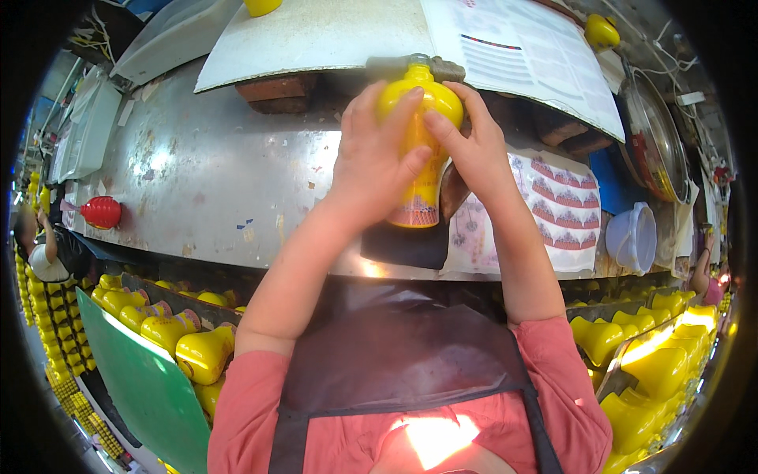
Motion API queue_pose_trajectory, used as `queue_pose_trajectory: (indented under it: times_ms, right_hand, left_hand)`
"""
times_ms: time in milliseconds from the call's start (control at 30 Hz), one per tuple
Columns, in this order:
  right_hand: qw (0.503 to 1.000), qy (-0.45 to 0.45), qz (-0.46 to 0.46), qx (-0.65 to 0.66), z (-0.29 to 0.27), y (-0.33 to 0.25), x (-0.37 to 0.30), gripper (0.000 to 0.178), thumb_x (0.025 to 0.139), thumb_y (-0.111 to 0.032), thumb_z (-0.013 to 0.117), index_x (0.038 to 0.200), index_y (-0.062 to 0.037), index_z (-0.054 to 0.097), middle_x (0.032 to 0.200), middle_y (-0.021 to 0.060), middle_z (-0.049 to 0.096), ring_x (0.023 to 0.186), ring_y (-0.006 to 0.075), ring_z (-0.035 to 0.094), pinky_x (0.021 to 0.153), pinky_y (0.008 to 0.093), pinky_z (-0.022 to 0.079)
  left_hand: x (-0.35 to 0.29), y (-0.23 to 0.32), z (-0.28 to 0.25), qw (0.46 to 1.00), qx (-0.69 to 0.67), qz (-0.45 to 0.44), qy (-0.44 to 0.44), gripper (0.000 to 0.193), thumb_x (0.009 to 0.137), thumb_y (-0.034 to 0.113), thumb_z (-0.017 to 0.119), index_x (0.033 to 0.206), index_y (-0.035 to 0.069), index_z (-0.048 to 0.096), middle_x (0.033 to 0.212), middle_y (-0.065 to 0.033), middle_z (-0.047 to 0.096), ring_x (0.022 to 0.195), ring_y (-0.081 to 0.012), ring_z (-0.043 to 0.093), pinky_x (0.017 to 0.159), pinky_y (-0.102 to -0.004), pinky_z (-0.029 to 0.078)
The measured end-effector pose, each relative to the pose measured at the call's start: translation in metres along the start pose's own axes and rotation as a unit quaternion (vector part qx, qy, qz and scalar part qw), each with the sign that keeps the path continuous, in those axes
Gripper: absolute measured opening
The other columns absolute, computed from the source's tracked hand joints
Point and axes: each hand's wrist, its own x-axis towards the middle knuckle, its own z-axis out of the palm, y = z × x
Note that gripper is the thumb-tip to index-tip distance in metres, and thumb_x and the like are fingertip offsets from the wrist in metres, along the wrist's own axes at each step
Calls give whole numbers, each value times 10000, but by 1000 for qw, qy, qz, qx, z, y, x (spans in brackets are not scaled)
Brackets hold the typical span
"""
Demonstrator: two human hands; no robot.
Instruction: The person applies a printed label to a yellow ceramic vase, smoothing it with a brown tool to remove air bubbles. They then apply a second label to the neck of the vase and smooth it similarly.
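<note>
A glossy yellow vase (pixel 422 189) with a narrow neck and a patterned band round its foot is between my hands, neck pointing away from me. My left hand (pixel 371 150) wraps its left side, thumb across the front and fingers slightly blurred. On the right shoulder, my right hand (pixel 483 150) curls its fingers round the side, with the thumb pressed on the front. Behind the neck is a greyish cylindrical piece (pixel 387 66). A dark cloth (pixel 403 248) lies below the foot. Close on the right is a sheet of printed decals (pixel 564 207) with curved red-and-blue bands.
A white board (pixel 324 43) rests on bricks (pixel 276 92) at the back of the metal table (pixel 197 166). A red bottle (pixel 101 212) stands far left, a pale blue bucket (pixel 632 238) right. Yellow vases (pixel 203 353) fill racks on both sides, beside a green panel (pixel 138 379). Other people are at both edges.
</note>
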Motion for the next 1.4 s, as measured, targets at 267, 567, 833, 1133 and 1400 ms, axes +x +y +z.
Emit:
queue_pose_trajectory:
  times_ms: [267, 567, 833, 1133, 1400]
  right_hand:
    - [1000, 2, -7, 2, -6, -7, -5, 635, 892, -377, 752, 1440, -105, 579, 1235, 191, 694, 937, 249, 687, 844, 333, 543]
    - [923, 47, -223, -311, -1, -16, -18, 478, 1000, -220, 663, 1474, -199, 604, 1024, 179, 675, 793, 324, 703, 674, 404, 572]
    - [901, 70, -212, -372, 2, -21, -26, 455, 1012, -270, 634, 1462, -212, 601, 917, 157, 641, 707, 347, 672, 616, 439, 556]
    - [994, -33, -66, -79, -16, 17, -24, 732, 965, -331, 663, 1601, -95, 389, 989, 195, 697, 684, 243, 664, 695, 349, 542]
    - [989, -114, 27, 86, -13, 46, -44, 951, 911, -258, 753, 1686, -160, 210, 748, 28, 570, 635, 97, 565, 609, 260, 459]
  left_hand:
    - [0, 5, -1, 1000, 31, -1, -1, 723, 940, 380, 669, 1577, 150, 417, 1556, -203, 347, 1410, -435, 372, 1189, -505, 335]
    - [3, 1, 1, 999, 34, 17, 19, 795, 870, 377, 732, 1538, 90, 409, 1499, -223, 394, 1358, -447, 405, 1164, -524, 364]
    - [3, 1, 2, 999, 34, 22, 23, 792, 917, 393, 668, 1573, 73, 361, 1523, -208, 385, 1375, -438, 409, 1178, -516, 347]
    - [-18, -7, 6, 984, -159, -74, 34, 821, 928, 299, 690, 1597, 25, 299, 1528, -231, 383, 1387, -420, 425, 1193, -497, 353]
    - [-45, -18, 17, 903, -392, -177, 1, 708, 999, 211, 579, 1620, 69, 270, 1481, -178, 417, 1330, -296, 502, 1111, -423, 455]
